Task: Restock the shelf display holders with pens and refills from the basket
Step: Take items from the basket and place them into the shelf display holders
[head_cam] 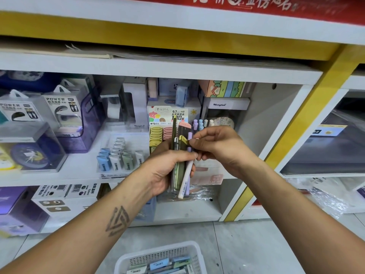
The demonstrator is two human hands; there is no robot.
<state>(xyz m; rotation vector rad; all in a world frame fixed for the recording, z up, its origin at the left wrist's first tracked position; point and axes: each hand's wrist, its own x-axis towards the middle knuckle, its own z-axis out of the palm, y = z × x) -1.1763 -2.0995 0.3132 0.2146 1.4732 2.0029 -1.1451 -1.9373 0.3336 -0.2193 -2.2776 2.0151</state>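
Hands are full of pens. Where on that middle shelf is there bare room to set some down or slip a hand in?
Bare board shows right of the pastel pens, up to the white side panel. A smaller bare strip lies in front of the clear tray of refills. Left of that it is crowded: power bank boxes and a clock box. The left hand and right hand hold pens.

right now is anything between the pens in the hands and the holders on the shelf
Nothing visible. The left hand grips the pens in open air just in front of the holders; the right hand pinches one at the top.
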